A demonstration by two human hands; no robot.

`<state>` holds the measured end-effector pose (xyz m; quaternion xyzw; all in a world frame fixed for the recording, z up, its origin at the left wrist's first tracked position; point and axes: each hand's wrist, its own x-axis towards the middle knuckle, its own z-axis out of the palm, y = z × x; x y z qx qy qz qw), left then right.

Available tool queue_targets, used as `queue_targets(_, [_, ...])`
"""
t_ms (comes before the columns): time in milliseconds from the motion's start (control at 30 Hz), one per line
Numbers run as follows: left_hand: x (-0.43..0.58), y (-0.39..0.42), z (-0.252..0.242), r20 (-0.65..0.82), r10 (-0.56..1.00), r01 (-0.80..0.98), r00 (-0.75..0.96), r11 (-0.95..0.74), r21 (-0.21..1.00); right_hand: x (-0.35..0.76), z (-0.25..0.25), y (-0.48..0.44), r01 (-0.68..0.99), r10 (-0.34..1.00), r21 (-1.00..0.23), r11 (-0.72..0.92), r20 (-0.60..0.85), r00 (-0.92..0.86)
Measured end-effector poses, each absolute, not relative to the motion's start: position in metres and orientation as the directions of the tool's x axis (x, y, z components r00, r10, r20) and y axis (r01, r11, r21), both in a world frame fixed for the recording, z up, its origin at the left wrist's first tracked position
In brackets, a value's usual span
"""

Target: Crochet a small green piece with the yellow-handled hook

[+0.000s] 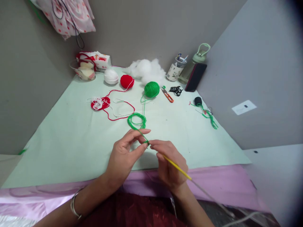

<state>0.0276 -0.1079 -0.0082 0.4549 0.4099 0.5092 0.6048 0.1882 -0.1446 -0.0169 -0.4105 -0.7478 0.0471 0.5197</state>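
Between thumb and fingers, my left hand (124,154) pinches a small green piece of crochet (146,142), with a strand of green yarn (142,135) running over it. My right hand (171,165) grips a crochet hook with a yellow handle (177,167); the hook's tip is at the green piece, mostly hidden by the fingers. Just beyond my left hand lies a loose coil of green yarn (129,121) on the table. From there a strand leads back to the green yarn ball (151,89).
Behind are red yarn (127,81), white yarn (111,77), white stuffing (146,69), orange thread snips (168,96) and a black claw clip (176,91). A red-and-white yarn piece (100,103) lies left. A pen cup (176,70), bottle (200,56) and phone (196,77) stand back right.
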Motion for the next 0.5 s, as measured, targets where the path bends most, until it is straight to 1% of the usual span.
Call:
queue_targets(67, [0.029,-0.110,-0.008,-0.057,0.989,-0.287,0.140,0.096,0.953,0.187,-0.020,-0.145,0.659,0.622,-0.375,0.652,0.761,-0.182])
queue_targets(100, [0.030,-0.110,-0.008,-0.096,0.981,-0.338,0.168,0.149,0.929,0.186,-0.022,-0.146,0.699,0.610,-0.327,0.635,0.768,-0.195])
queue_targets(167, [0.031,-0.110,-0.008,-0.206,0.932,-0.454,0.298,0.328,0.829,0.185,-0.023,-0.147,0.747,0.596,-0.275,0.606,0.778,-0.197])
queue_targets(200, [0.031,-0.109,-0.008,-0.255,0.890,-0.495,0.377,0.427,0.757,0.184,-0.023,-0.147,0.746,0.597,-0.288,0.600,0.782,-0.177])
queue_targets(233, [0.030,-0.108,-0.007,-0.292,0.847,-0.520,0.443,0.508,0.687,0.184,-0.022,-0.147,0.722,0.610,-0.345,0.599,0.781,-0.134])
queue_targets(267, [0.030,-0.106,-0.007,-0.316,0.817,-0.534,0.482,0.560,0.633,0.184,-0.021,-0.146,0.669,0.637,-0.440,0.599,0.768,-0.064])
queue_targets(300, [0.029,-0.105,-0.006,-0.325,0.806,-0.544,0.495,0.579,0.608,0.184,-0.019,-0.145,0.583,0.672,-0.557,0.591,0.740,0.025])
queue_targets(367, [0.027,-0.102,-0.005,-0.316,0.834,-0.557,0.453,0.542,0.629,0.184,-0.015,-0.142,0.333,0.759,-0.768,0.547,0.623,0.190])
queue_targets(400, [0.027,-0.102,-0.005,-0.300,0.855,-0.554,0.423,0.506,0.661,0.184,-0.013,-0.140,0.203,0.801,-0.832,0.516,0.553,0.229])
queue_targets(433, [0.027,-0.102,-0.005,-0.279,0.873,-0.542,0.400,0.471,0.696,0.183,-0.012,-0.138,0.099,0.834,-0.866,0.490,0.499,0.236])
queue_targets(467, [0.028,-0.102,-0.005,-0.254,0.887,-0.528,0.384,0.437,0.728,0.182,-0.011,-0.136,0.035,0.856,-0.881,0.472,0.468,0.222])
queue_targets(500, [0.028,-0.103,-0.005,-0.231,0.898,-0.512,0.374,0.408,0.756,0.181,-0.011,-0.135,0.010,0.865,-0.884,0.467,0.459,0.203])
